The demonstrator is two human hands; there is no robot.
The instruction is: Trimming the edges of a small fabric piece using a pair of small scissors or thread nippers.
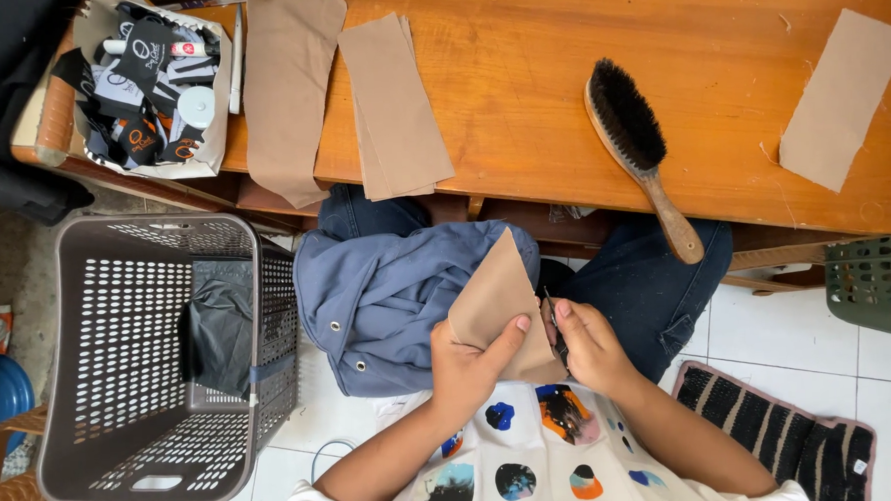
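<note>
- My left hand (468, 365) pinches a tan fabric piece (496, 306), thumb pressed on its face, fingers behind, holding it up over my lap.
- My right hand (587, 343) is closed around small dark scissors (555, 328), held at the right edge of that same piece.
- Just under both lies a blue-grey garment (393, 298) with metal snaps, bunched on my jeans.
- To my left stands a grey plastic laundry basket (123, 435) with a black bag (218, 326) hanging inside.
- To my right, a striped mat (784, 431) lies on the white floor tiles.
- Further off is the wooden table (519, 107): more tan pieces (394, 107) lie at its near edge, a dark-bristled brush (636, 142) lies with its handle overhanging, and another tan piece (839, 98) lies far right.
- At the table's far left corner sits an open bag of black and white labels (148, 83).
</note>
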